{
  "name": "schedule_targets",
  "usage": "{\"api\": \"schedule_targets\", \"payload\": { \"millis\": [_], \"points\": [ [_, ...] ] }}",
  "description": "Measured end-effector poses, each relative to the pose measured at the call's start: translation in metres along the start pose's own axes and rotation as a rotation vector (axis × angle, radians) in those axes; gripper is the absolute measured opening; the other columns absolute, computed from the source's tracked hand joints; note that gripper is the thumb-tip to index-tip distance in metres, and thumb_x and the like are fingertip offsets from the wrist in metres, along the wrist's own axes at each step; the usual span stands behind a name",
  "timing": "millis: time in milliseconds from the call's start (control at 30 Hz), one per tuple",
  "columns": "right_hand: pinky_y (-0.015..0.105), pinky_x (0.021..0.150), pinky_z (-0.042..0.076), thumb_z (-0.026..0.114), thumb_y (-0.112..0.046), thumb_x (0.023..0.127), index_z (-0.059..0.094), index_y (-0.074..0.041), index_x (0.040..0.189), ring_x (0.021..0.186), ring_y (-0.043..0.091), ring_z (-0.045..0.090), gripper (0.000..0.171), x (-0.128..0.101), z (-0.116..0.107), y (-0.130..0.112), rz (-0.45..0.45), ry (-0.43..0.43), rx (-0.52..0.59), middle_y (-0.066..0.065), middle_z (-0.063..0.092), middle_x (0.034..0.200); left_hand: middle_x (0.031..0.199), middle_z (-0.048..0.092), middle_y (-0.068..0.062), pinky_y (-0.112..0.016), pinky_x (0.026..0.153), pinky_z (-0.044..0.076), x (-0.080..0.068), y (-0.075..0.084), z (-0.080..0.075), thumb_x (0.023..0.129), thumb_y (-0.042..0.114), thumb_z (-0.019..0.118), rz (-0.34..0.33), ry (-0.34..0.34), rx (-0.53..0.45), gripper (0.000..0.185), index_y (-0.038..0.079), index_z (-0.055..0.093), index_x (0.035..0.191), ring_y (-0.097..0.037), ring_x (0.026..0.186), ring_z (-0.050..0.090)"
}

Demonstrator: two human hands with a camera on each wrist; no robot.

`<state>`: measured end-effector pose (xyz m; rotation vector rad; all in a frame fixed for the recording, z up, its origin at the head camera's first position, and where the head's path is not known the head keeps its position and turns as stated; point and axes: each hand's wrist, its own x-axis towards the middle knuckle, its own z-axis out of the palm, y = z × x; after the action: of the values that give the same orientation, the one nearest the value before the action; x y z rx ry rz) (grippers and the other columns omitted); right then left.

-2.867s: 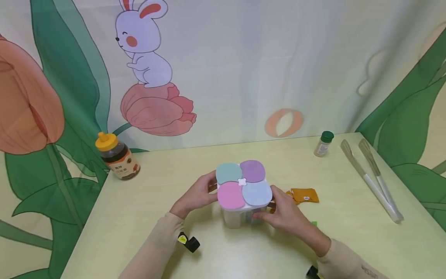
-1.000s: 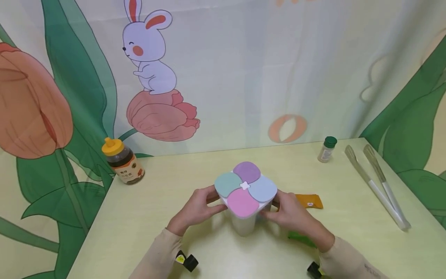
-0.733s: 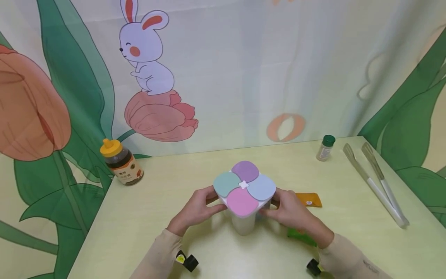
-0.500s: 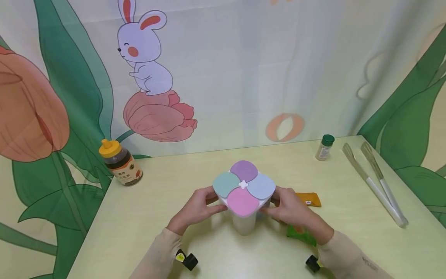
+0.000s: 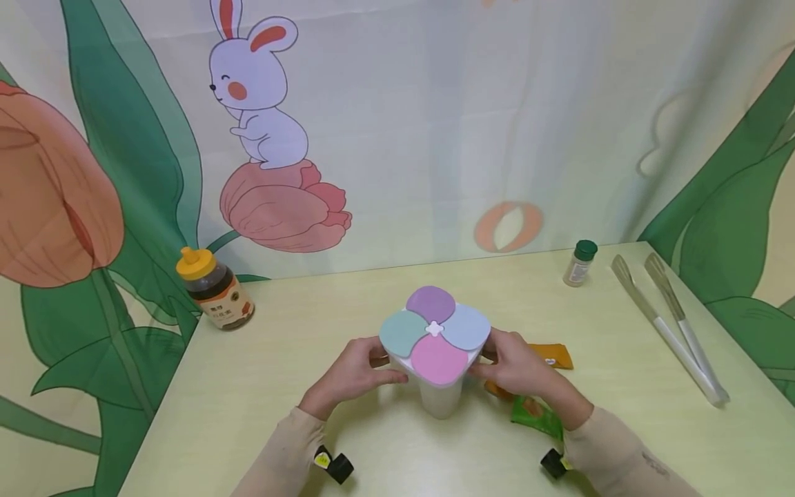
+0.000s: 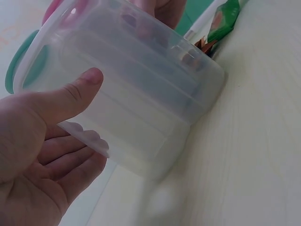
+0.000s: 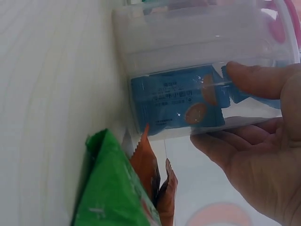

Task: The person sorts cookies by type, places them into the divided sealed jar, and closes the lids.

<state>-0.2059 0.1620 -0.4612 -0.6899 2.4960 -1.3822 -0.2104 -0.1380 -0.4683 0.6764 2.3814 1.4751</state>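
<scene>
A clear plastic container [image 5: 439, 397] with a lid of four pastel petals [image 5: 433, 333] stands on the pale yellow table [image 5: 298, 331]. My left hand [image 5: 357, 369] grips its left side, thumb on the wall [image 6: 87, 82], fingers curled under the rim. My right hand [image 5: 515, 362] grips its right side, thumb [image 7: 256, 77] pressed on the clear wall [image 7: 188, 61]. A blue packet [image 7: 181, 106] shows inside the container. A green packet [image 5: 534, 417] and an orange packet [image 5: 553, 355] lie by my right hand; the green packet [image 7: 110, 188] lies right against the base.
A honey bottle with a yellow cap [image 5: 214, 290] stands at the back left. A small green-capped spice jar [image 5: 580, 262] and long tongs [image 5: 671, 324] lie at the back right. A printed curtain hangs behind the table.
Since 2.9 s ago both hands have turned the container, so the pink petal faces me instead of the pink and blue pair. The green packet now shows more.
</scene>
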Motion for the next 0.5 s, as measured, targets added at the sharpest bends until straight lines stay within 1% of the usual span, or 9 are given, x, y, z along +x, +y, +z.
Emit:
{"api": "schedule_targets", "payload": {
  "millis": [167,300,400,500],
  "points": [
    [0.044,0.102,0.048,0.071,-0.009,0.087,0.044,-0.005,0.141,0.125,0.031,0.056,0.061,0.0035,0.0013,-0.0001,0.002,0.0,-0.021,0.011,0.056,0.139,0.119,0.069,-0.001,-0.028,0.097,0.051,-0.0013,0.0001,0.0008,0.077,0.017,0.083,-0.017,-0.003,-0.005,0.046,0.012,0.066,0.12,-0.018,0.114,0.064],
    [0.047,0.102,0.048,0.069,-0.006,0.087,0.044,-0.003,0.14,0.125,0.033,0.056,0.059,0.0062,0.0007,-0.0004,0.0,-0.013,-0.036,0.014,0.055,0.139,0.119,0.069,-0.002,-0.028,0.096,0.052,-0.0026,0.0001,0.0019,0.077,0.016,0.083,-0.019,-0.005,0.009,0.045,0.011,0.067,0.118,-0.021,0.115,0.064],
    [0.049,0.102,0.047,0.069,-0.004,0.086,0.044,-0.002,0.14,0.125,0.035,0.056,0.06,0.0077,-0.0009,-0.0013,0.002,-0.024,-0.042,0.015,0.055,0.138,0.119,0.069,-0.003,-0.027,0.094,0.053,-0.0036,-0.0007,0.003,0.077,0.018,0.083,-0.014,-0.002,0.011,0.045,0.01,0.067,0.117,-0.022,0.114,0.064],
    [0.049,0.103,0.047,0.069,-0.003,0.085,0.044,-0.003,0.141,0.125,0.034,0.055,0.061,0.0099,-0.0026,-0.0026,0.019,-0.033,-0.043,0.014,0.054,0.14,0.118,0.07,-0.003,-0.026,0.093,0.054,-0.005,-0.0018,0.0044,0.076,0.021,0.084,-0.012,0.004,0.016,0.044,0.011,0.068,0.116,-0.022,0.113,0.065]
  ]
}}
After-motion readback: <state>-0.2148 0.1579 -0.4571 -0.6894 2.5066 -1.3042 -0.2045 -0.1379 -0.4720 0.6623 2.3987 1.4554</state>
